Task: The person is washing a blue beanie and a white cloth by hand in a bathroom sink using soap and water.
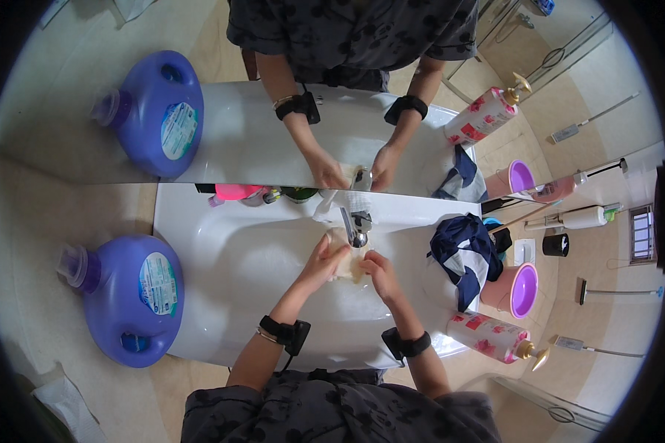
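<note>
A pale cream cloth (345,267) is stretched between my two hands under the chrome faucet (357,227). My left hand (322,262) grips its left side, fingers closed on the fabric. With fingers curled, my right hand (380,275) pinches its right side. Both hands are over the white sink basin (251,295), close below the spout. Whether water is running, I cannot tell. Each of my wrists wears a black strap with a small device. Behind the faucet lies a white cloth (326,207).
A purple detergent jug (129,295) stands left of the sink. On the right are dark blue and white clothing (462,255) and a floral pump bottle (488,336). Beyond them is a pink bucket (506,292). A mirror (236,140) rises behind the sink, with small pink items (236,192) below it.
</note>
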### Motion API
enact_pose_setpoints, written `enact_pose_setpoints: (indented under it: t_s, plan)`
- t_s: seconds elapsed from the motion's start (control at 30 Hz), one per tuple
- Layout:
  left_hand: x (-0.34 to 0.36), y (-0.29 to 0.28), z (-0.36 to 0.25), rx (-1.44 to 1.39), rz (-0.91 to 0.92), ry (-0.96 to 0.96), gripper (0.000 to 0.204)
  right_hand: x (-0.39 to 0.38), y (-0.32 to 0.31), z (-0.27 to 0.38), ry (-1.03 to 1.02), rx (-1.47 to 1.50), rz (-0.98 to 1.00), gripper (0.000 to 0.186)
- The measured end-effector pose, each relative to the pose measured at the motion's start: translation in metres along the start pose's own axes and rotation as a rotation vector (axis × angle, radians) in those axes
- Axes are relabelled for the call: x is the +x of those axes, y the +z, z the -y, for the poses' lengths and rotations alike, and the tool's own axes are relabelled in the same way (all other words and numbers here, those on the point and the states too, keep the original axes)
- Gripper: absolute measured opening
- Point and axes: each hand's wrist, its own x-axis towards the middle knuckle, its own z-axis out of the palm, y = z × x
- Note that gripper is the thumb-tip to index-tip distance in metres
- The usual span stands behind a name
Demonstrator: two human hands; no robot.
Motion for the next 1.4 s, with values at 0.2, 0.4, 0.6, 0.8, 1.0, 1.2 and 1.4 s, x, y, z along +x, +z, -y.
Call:
enact_pose_setpoints:
  t_s: [0.2,0.4,0.6,0.8,1.0,1.2,1.4]
  plan:
    - [-0.003,-0.007,-0.006,0.032,0.184,-0.087,0.055,-0.001,0.012,0.007,-0.211,0.632,0.089,0.038]
    - [-0.012,-0.002,-0.034,-0.045,0.133,-0.255,0.072,-0.005,0.006,0.006,-0.131,0.482,0.018,0.023]
    - [-0.002,0.000,-0.018,-0.076,0.035,-0.048,0.058,-0.018,0.012,0.032,-0.181,0.372,-0.008,0.014]
    - [0.001,-0.006,0.007,0.294,0.027,0.035,0.041,-0.013,0.008,0.045,-0.179,0.359,0.065,0.024]
    - [0.004,-0.019,0.024,0.303,0.135,-0.287,0.034,-0.004,-0.006,0.029,-0.379,-0.453,-0.301,0.018]
    - [0.002,-0.026,0.027,0.168,-0.113,-0.178,0.027,-0.035,-0.002,0.126,-0.222,0.170,-0.055,0.049]
    - [-0.001,-0.017,0.001,0.103,-0.078,-0.307,0.025,-0.041,0.016,0.181,-0.200,0.409,0.189,0.049]
